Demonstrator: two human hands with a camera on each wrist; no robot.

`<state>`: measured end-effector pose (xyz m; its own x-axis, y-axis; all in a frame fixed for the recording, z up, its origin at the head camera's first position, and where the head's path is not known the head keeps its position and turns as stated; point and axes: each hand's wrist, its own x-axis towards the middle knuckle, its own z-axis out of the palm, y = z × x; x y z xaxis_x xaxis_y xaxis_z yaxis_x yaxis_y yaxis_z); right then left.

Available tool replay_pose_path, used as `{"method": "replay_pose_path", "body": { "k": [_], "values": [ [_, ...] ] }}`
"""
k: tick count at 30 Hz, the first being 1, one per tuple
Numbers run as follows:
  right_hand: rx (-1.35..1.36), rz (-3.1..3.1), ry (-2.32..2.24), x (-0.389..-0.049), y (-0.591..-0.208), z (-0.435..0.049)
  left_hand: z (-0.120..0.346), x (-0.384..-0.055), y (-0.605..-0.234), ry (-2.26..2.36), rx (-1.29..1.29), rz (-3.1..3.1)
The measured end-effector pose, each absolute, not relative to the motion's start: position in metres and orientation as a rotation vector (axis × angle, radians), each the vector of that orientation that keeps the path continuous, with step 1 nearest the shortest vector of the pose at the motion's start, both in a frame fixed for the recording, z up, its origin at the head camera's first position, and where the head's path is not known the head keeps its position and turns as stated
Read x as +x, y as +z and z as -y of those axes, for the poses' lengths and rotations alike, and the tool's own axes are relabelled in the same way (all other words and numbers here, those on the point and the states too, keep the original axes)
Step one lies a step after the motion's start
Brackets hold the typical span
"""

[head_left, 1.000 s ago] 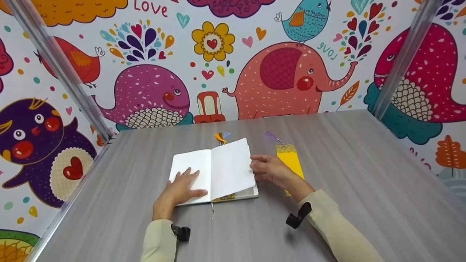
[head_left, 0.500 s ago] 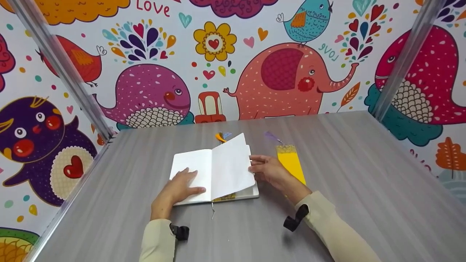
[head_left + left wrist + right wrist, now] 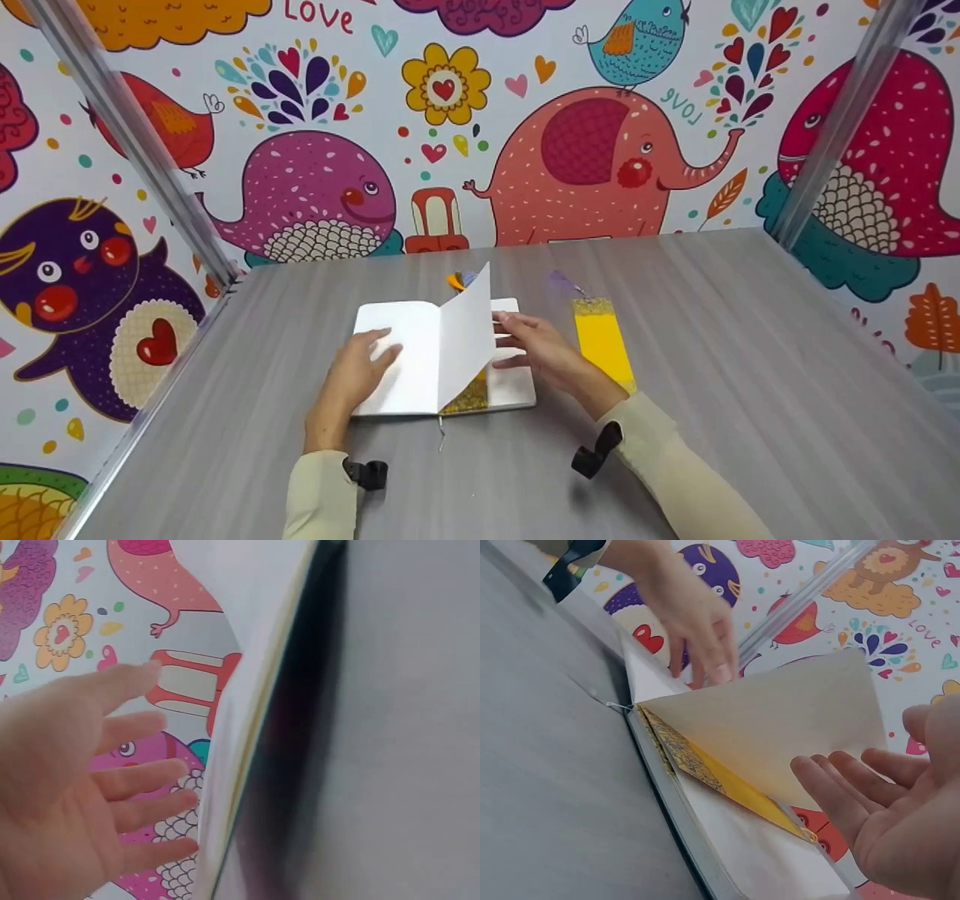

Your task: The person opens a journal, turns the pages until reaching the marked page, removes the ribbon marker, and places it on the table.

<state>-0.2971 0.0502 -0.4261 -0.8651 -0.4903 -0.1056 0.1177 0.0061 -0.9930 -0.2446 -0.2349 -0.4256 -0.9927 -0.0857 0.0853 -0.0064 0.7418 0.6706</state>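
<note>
An open notebook with white pages lies on the grey table. One page stands lifted from the right side, leaning leftward. Under it a yellow bookmark with a patterned end lies along the gutter, as the right wrist view also shows of that bookmark. My right hand is behind the raised page, its fingers fairly straight and near the page's edge. At the left page, my left hand has its fingers spread and extended; in the left wrist view this hand holds nothing.
A second yellow bookmark with a purple tassel lies to the right of the notebook, partly behind my right wrist. Orange and blue tassels stick out past the notebook's top. A thin ribbon hangs from its bottom edge.
The page has risen and swung left, uncovering more of the bookmark beneath. My right hand has followed it leftward. My left hand has drawn back slightly toward the left page's outer edge.
</note>
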Motion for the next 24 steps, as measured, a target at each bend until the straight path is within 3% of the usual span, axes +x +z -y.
{"method": "replay_pose_path", "body": {
  "k": [18,24],
  "values": [
    [-1.043,-2.500,-1.057,-0.272,-0.435,-0.005,0.235,-0.217,-0.365,-1.142,-0.010,2.546],
    [-1.060,-2.594,-0.740,-0.263,-0.439,0.009,0.229,-0.215,-0.362,-0.936,-0.073,2.580]
  ]
}}
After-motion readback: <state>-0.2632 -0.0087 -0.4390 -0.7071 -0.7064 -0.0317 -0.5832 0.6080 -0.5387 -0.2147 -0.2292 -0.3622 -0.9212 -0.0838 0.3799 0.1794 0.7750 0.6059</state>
